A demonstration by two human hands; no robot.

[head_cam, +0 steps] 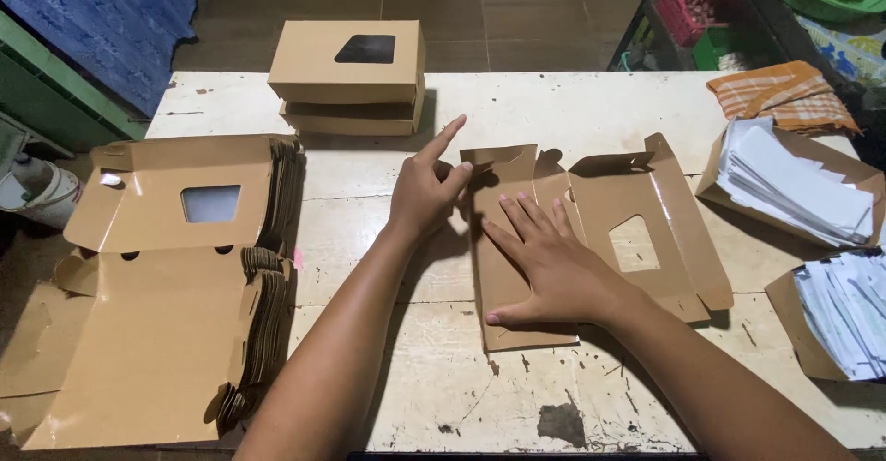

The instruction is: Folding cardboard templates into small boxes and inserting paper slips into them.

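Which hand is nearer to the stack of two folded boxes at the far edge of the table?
Left. The left hand is just below the stacked boxes, index finger pointing toward them. The right hand lies flat on the unfolded box blank, farther right and nearer the person.

Worn white table (572, 101) on brown tiled floor (517, 9).
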